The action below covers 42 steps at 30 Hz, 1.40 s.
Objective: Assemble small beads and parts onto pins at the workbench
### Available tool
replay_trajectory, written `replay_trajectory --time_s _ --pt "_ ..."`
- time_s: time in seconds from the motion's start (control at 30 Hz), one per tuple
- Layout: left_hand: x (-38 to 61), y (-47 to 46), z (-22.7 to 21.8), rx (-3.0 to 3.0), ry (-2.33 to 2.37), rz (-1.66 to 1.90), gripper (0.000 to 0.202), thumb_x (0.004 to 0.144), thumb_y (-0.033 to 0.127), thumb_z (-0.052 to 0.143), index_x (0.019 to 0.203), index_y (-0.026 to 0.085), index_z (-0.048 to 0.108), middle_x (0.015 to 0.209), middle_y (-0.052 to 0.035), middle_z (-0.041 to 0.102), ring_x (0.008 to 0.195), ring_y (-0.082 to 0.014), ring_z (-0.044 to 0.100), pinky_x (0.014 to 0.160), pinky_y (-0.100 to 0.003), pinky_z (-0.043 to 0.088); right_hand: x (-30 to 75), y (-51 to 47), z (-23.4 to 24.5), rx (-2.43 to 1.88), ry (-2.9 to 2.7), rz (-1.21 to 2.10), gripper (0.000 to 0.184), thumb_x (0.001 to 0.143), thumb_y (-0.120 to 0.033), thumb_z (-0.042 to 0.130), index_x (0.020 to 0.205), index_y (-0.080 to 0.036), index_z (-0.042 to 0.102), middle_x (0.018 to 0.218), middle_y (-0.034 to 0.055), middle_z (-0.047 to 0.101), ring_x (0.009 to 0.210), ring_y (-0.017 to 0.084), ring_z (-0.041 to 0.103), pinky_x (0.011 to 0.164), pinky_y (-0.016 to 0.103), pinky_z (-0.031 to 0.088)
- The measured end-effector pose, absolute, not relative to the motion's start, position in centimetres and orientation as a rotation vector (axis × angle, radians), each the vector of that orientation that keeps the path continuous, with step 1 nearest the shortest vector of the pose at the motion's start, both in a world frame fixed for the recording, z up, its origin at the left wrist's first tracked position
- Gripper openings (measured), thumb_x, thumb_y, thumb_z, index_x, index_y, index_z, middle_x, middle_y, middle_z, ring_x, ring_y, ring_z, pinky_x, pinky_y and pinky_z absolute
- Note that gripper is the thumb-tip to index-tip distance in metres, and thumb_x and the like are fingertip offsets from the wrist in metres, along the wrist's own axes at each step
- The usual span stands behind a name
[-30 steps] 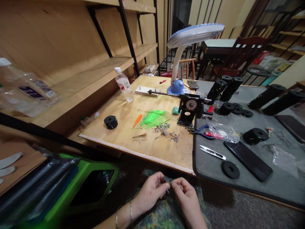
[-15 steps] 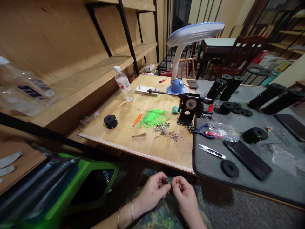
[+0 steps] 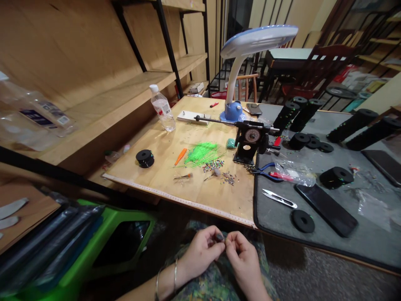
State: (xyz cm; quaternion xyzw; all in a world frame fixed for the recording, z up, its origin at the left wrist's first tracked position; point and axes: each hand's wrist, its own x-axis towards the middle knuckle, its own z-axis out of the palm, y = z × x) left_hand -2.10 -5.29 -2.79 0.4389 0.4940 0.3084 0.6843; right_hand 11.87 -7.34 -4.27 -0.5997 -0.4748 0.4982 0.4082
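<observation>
Above my lap, in front of the table edge, my left hand point(image 3: 203, 253) and my right hand point(image 3: 244, 258) meet fingertip to fingertip. Both are closed in a pinch. A small dark thing point(image 3: 219, 237) shows between the left fingers, too small to name. Whatever the right fingertips pinch is hidden. On the wooden table point(image 3: 150, 184) beyond lie a pile of bright green strands point(image 3: 202, 154), coloured beads point(image 3: 213, 165), small metal pieces point(image 3: 228, 179), a brush-like tool point(image 3: 183, 177) and an orange-handled tool point(image 3: 180, 157).
A black winding device point(image 3: 247, 140) with a long rod stands by the lamp point(image 3: 233, 113). Snips point(image 3: 279, 198), blue-handled pliers point(image 3: 266, 170), a phone point(image 3: 326, 209) and black foam spools point(image 3: 336, 177) lie on the grey mat point(image 3: 282, 225). A water bottle point(image 3: 163, 109) stands back left; a green stool point(image 3: 125, 213) is lower left.
The hands stay almost in place, fingertips still together, with only a slight shift of the fingers. The view has tilted very slightly.
</observation>
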Motion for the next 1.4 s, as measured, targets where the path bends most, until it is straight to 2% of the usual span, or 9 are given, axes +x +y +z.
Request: replay_trajectory --time_s 0.13,0.4,0.7,1.07,1.27,1.4 --pt "-2.12 -5.31 -2.80 0.997 1.108 0.694 0.010 0.071 0.022 0.059 0.072 0.017 0.050 0.054 0.0073 0.045 0.046 -0.0069 0.040 0.046 -0.019 0.031 11.88 -7.46 -4.54 -1.502 -1.223 1.257 0.016 0.073 -0.030 0.057 0.063 -0.018 0.055 0.053 -0.0063 0.039 0.049 0.011 0.036 0.048 0.022 0.028" --pt "-2.04 -5.20 -2.91 0.958 1.113 0.694 0.012 0.069 0.023 0.060 0.071 0.017 0.049 0.052 0.0078 0.043 0.045 -0.0071 0.038 0.045 -0.020 0.030 11.92 -7.39 -4.47 -1.492 -1.203 1.307 0.016 0.073 -0.032 0.055 0.064 -0.019 0.053 0.054 -0.0056 0.040 0.050 0.011 0.035 0.048 0.022 0.028" --pt "-2.00 -5.22 -2.57 1.039 1.139 0.711 0.005 0.066 0.017 0.057 0.067 0.017 0.052 0.054 0.0065 0.043 0.050 -0.0088 0.038 0.049 -0.021 0.030 11.91 -7.52 -4.37 -1.509 -1.260 1.252 0.011 0.072 -0.026 0.056 0.063 -0.019 0.054 0.052 -0.0063 0.041 0.049 0.011 0.037 0.048 0.021 0.029" --pt "-1.92 -5.39 -2.85 0.990 1.109 0.704 0.006 0.065 0.019 0.051 0.066 0.019 0.046 0.050 0.0081 0.041 0.042 -0.0066 0.035 0.042 -0.020 0.025 11.94 -7.60 -4.13 -1.502 -1.269 1.248 0.011 0.071 -0.025 0.056 0.063 -0.019 0.054 0.052 -0.0060 0.043 0.048 0.011 0.038 0.047 0.021 0.030" --pt "-1.87 -5.23 -2.90 0.949 1.101 0.696 0.010 0.068 0.021 0.057 0.066 0.019 0.047 0.048 0.0080 0.046 0.040 -0.0065 0.042 0.042 -0.019 0.030 11.97 -7.37 -4.52 -1.459 -1.150 1.302 0.021 0.075 -0.035 0.061 0.063 -0.019 0.055 0.054 -0.0041 0.048 0.051 0.012 0.042 0.049 0.022 0.035" --pt "-1.84 -5.02 -2.84 0.871 1.107 0.735 0.011 0.068 0.022 0.059 0.066 0.018 0.049 0.050 0.0065 0.050 0.041 -0.0063 0.044 0.043 -0.018 0.030 12.01 -7.39 -4.65 -1.404 -1.063 1.397 0.027 0.080 -0.045 0.059 0.079 -0.018 0.060 0.059 -0.0030 0.052 0.057 0.015 0.049 0.054 0.023 0.040"
